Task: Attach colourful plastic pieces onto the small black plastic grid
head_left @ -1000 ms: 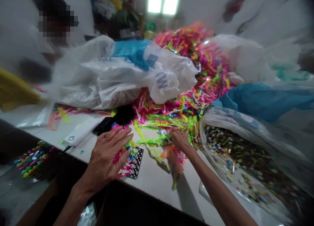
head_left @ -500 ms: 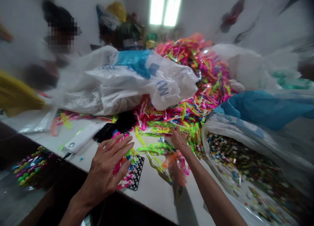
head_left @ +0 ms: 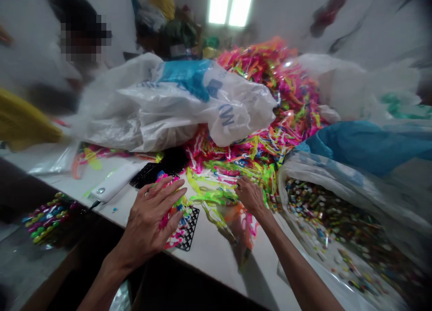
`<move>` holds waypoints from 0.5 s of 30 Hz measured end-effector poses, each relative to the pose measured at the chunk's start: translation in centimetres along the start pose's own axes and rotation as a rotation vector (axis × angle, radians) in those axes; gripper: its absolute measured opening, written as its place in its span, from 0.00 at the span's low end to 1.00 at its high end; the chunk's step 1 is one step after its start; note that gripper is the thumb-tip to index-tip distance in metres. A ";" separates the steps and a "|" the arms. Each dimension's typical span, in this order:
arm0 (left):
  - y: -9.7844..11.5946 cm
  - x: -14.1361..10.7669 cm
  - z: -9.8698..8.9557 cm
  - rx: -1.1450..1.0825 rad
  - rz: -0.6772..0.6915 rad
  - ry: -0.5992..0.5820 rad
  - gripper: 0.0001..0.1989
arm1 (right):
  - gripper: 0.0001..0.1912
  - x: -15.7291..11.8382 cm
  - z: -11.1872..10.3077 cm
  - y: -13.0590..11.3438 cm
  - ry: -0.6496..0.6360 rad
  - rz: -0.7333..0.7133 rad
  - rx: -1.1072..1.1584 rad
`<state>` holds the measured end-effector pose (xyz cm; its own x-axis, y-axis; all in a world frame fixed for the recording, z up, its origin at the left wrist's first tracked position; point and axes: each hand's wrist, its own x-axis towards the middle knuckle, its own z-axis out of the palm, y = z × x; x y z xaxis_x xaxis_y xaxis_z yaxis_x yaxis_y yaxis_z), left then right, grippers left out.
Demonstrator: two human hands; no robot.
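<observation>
The black perforated tray (head_left: 192, 227) lay at the near edge of the worktop (head_left: 216, 266), left of centre, bearing small coloured plastic pieces (head_left: 173, 241). The left hand (head_left: 150, 218) lay over these, fingers extended and slightly apart, apparently steadying them. The right hand (head_left: 251, 196) reached to the near edge of the large heap of bright plastic pieces (head_left: 270, 72), fingers bent; whether it gripped one could not be determined. Yellow-green pieces (head_left: 216, 196) lay between the hands, seemingly within easy reach of both. A white printed bag (head_left: 175, 108) partly covered the heap's left side, perhaps containing it. Right, an open bag (head_left: 283, 185) held small mixed parts (head_left: 313, 212).
</observation>
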<state>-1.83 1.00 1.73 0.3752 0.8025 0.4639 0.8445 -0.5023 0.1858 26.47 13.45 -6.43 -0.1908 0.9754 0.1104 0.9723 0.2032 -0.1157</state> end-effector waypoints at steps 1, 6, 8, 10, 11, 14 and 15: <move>0.0 0.0 0.0 -0.004 -0.003 0.000 0.20 | 0.07 -0.7 -0.1 -0.6 0.009 -0.006 0.083; 0.2 0.1 0.0 -0.030 -0.028 0.002 0.19 | 0.05 -3.4 0.1 -4.7 -0.179 0.050 0.787; 0.2 0.2 0.0 -0.039 -0.034 -0.002 0.19 | 0.07 -3.9 0.6 -6.5 -0.271 0.081 1.114; 0.3 0.2 0.0 -0.046 -0.039 -0.004 0.19 | 0.08 -4.1 1.4 -8.2 -0.283 0.080 1.310; 0.3 0.3 0.0 -0.049 -0.039 -0.004 0.19 | 0.09 -4.1 1.8 -8.8 -0.262 0.079 1.352; 0.3 0.3 -0.1 -0.057 -0.043 -0.003 0.19 | 0.08 -3.9 3.4 -9.9 -0.223 0.117 1.380; 0.3 0.3 -0.1 -0.060 -0.045 -0.002 0.19 | 0.07 -3.8 3.8 -9.9 -0.232 0.123 1.379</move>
<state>-1.49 1.03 2.03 0.3385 0.8250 0.4526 0.8360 -0.4844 0.2578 17.00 8.09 -9.46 -0.2646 0.9571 -0.1184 0.0965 -0.0959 -0.9907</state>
